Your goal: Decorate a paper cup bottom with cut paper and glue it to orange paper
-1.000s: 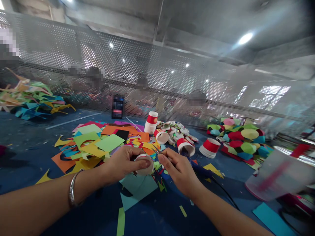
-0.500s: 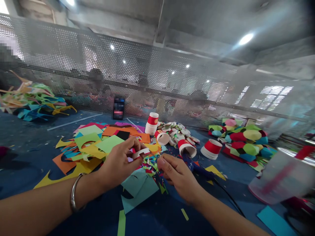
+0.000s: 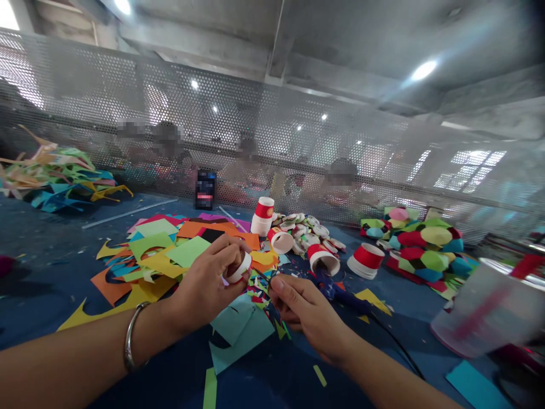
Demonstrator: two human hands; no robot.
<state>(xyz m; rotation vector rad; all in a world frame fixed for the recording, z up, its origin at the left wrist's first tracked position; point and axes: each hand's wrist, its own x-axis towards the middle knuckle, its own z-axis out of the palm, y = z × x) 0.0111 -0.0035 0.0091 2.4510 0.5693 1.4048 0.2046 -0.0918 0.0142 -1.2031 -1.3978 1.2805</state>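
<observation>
My left hand (image 3: 213,275), a silver bangle (image 3: 129,338) at its wrist, is closed around a white paper-cup piece (image 3: 239,268). The piece is short and round, with its rim turned toward my right hand. My right hand (image 3: 300,301) is closed on a thin dark pointed tool (image 3: 261,275) whose tip reaches toward the cup piece. Its handle is hidden in my fingers, so I cannot tell its exact kind. Below both hands lie small paper snippets (image 3: 259,295) and a light blue paper sheet (image 3: 242,329).
Coloured paper sheets (image 3: 157,244) spread at left, with a scrap pile (image 3: 59,176) behind. Red-and-white paper cups (image 3: 366,259) and cut cup pieces (image 3: 306,227) lie beyond my hands. A blue glue gun (image 3: 340,296) trails a cord. A plastic cup (image 3: 481,312) stands at right.
The white cup piece has turned in my left hand, so its round side shows more. My right hand has moved slightly left and down, with the dark tool's tip still near the piece.
</observation>
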